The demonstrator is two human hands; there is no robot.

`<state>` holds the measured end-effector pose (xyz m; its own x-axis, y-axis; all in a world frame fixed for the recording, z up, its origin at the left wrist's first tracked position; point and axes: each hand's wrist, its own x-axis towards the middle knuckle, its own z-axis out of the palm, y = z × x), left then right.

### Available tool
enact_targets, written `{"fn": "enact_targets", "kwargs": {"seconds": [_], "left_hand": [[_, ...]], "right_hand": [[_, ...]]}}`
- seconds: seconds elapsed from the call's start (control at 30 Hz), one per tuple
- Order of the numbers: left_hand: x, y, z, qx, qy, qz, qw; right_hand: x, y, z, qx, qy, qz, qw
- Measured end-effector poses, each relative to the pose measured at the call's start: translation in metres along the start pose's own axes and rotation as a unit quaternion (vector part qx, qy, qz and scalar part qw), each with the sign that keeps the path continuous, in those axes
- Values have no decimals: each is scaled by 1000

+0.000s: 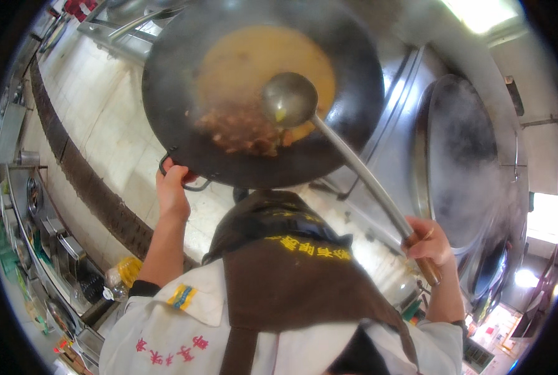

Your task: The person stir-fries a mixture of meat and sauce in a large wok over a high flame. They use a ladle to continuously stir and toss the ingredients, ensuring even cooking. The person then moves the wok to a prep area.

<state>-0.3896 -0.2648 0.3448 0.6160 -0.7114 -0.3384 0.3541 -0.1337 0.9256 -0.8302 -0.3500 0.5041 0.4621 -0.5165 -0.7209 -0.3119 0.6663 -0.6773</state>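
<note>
A large black wok (176, 89) fills the upper middle of the view, tilted and steaming. Yellowish-brown broth (260, 51) lies in it, with a heap of brown chopped food, perhaps meat (241, 129), toward the near side. My left hand (173, 187) grips the wok's loop handle (197, 186) at the lower left of its rim. In my right hand (429, 243) is the wooden grip of a long-handled metal ladle (361, 171). The ladle's bowl (290, 98) is over the food, with a small yellow-green bit in it; steam blurs whether it touches the broth.
A big round steaming vessel (464, 154) stands on the steel range (391, 136) at right. A dark channel (86, 180) runs along the pale tiled floor (110, 108) at left. Beyond it are a counter with metal containers (70, 246) and a plastic oil bottle (122, 276).
</note>
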Motion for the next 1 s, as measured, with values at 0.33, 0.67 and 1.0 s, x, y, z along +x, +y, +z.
{"fn": "enact_targets", "kwargs": {"seconds": [0.33,0.67,1.0], "left_hand": [[2,-3,-6,27,-13,10,999],[-1,1,1,15,1,11,1000],[0,-1,-3,13,-11,10,1000]], "right_hand": [[-3,-36,5,-430,40,-11,902],[-3,-28,-7,-417,9,-5,909],[2,-24,-4,-409,33,-15,912]]}}
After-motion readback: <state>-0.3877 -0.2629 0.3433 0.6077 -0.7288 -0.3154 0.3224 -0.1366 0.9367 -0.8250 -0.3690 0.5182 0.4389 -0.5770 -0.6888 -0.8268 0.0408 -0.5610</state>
